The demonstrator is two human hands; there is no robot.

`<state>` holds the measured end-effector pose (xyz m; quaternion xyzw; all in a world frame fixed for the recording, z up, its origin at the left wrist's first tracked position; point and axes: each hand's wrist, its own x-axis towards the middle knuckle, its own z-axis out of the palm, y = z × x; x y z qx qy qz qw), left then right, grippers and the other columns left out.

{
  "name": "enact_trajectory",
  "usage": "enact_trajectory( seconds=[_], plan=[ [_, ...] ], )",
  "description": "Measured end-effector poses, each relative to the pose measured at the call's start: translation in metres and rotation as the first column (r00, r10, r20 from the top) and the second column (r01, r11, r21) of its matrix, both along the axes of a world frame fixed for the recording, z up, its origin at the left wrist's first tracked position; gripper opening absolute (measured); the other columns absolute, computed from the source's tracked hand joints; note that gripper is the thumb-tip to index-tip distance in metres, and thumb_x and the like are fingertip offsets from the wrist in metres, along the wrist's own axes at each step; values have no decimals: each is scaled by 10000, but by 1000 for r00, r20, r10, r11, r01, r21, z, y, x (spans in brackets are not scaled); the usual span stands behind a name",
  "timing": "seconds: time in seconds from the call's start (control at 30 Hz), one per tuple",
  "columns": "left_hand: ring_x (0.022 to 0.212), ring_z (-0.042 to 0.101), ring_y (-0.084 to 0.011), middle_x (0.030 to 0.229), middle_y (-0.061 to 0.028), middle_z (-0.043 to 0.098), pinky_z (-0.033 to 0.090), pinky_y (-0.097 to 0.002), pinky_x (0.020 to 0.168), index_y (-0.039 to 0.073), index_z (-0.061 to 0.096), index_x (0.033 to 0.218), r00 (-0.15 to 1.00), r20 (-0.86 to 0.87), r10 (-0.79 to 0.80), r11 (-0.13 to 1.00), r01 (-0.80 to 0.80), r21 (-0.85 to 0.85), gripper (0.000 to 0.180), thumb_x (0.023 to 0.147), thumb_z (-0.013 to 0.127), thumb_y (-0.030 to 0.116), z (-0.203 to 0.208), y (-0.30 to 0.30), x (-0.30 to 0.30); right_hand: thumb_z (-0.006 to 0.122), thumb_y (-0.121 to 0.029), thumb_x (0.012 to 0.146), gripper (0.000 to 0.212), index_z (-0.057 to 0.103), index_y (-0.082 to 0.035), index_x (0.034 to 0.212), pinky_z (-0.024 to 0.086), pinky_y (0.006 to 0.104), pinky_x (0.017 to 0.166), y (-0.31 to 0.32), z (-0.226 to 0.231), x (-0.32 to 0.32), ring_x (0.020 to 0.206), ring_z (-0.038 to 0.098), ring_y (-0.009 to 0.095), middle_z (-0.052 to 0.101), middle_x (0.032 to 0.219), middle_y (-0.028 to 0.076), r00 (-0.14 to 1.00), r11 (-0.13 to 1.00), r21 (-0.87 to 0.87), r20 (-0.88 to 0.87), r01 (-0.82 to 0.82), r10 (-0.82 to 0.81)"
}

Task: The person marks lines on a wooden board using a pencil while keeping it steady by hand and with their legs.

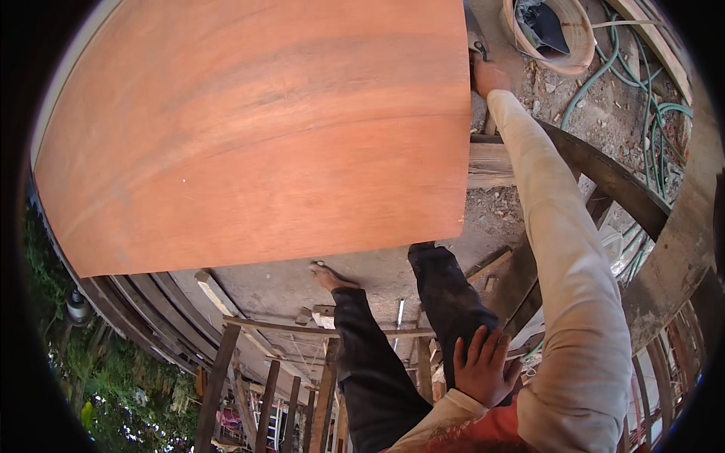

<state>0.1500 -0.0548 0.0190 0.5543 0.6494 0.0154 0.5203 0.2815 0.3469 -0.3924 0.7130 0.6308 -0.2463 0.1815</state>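
A large reddish-brown wooden panel [287, 143], probably plywood, spreads over the upper left and middle of the head view. Stretched far forward, my right hand [491, 78] is at the panel's right edge, looking closed. A small dark hooked piece [480, 51] shows just beyond its knuckles; the fingers are partly hidden, so what they hold cannot be made out. My left hand [485, 366] lies spread on my dark-trousered leg [449, 294], holding nothing.
A round tub [585, 57] with dark material inside stands at the far right. Beside it a green hose [648, 113] lies coiled on rubble-strewn ground. Curved timber [619, 177] passes by my right arm. Below the panel are my bare foot [326, 275] and a slatted wooden frame [302, 326].
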Motion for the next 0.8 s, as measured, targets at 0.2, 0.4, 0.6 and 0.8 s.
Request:
enact_trajectory(
  seconds=[0.2, 0.4, 0.6, 0.8],
  plan=[
    [1312, 519, -284, 1300, -26, 639, 340, -606, 1089, 147, 671, 1194, 1000, -6, -23, 1000, 23, 11, 503, 791, 740, 439, 6, 0, -5, 674, -62, 845, 491, 513, -146, 1300, 533, 537, 908, -60, 59, 45, 1090, 638, 505, 559, 1235, 353, 994, 992, 73, 44, 99, -103],
    [1330, 507, -300, 1296, -59, 648, 337, -607, 1097, 127, 663, 1214, 998, -22, -64, 998, 65, 21, 515, 808, 713, 440, 5, -17, -18, 652, -164, 889, 345, 604, -158, 1231, 534, 512, 924, -110, 127, 38, 1068, 631, 465, 569, 1203, 243, 992, 974, 194, 20, 119, -126],
    [1335, 504, -296, 1283, -86, 653, 340, -604, 1104, 113, 659, 1194, 995, -36, -95, 995, 96, 22, 507, 818, 701, 451, 4, -36, -32, 643, -220, 906, 255, 677, -155, 1151, 535, 516, 880, -136, 194, 18, 1005, 640, 446, 578, 1119, 214, 992, 956, 267, -4, 125, -128],
    [1290, 547, -303, 1288, -114, 649, 379, -531, 1100, 96, 654, 1224, 990, 108, -93, 993, 85, 81, 565, 809, 717, 475, -19, -71, -62, 607, -221, 925, 263, 718, -176, 1160, 540, 516, 823, -191, 308, -6, 954, 655, 418, 586, 1105, 216, 989, 910, 389, -30, 142, -142]
  ],
)
